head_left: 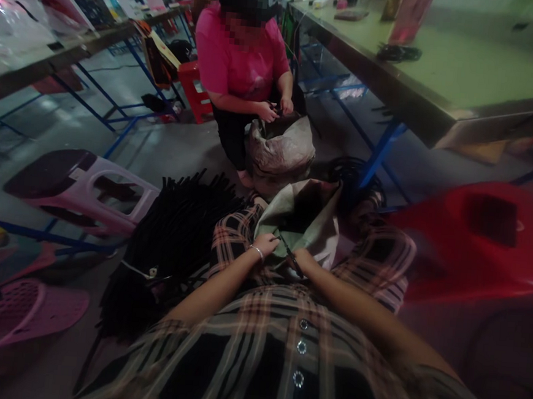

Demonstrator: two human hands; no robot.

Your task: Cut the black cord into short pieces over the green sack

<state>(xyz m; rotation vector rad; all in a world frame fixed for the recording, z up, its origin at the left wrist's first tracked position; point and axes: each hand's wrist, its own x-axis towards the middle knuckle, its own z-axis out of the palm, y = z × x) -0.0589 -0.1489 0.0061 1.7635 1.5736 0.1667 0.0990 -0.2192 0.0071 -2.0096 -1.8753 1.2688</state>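
Observation:
Between my knees stands an open pale sack [328, 238], its inside dark. My left hand [266, 244], with a bracelet at the wrist, is closed at the sack's near edge; what it grips is too small to make out. My right hand [303, 261] is closed around a thin dark tool [292, 257], which points up and left toward my left hand. A large bundle of black strips [176, 229] lies on the floor at my left, tied with a light band.
A person in pink [240, 62] sits ahead, hands over another sack [282, 151]. Tables stand at left [65, 54] and right [395, 87]. A grey stool [105, 190] and pink basket [3, 314] are left; a red plastic object [466, 240] is right.

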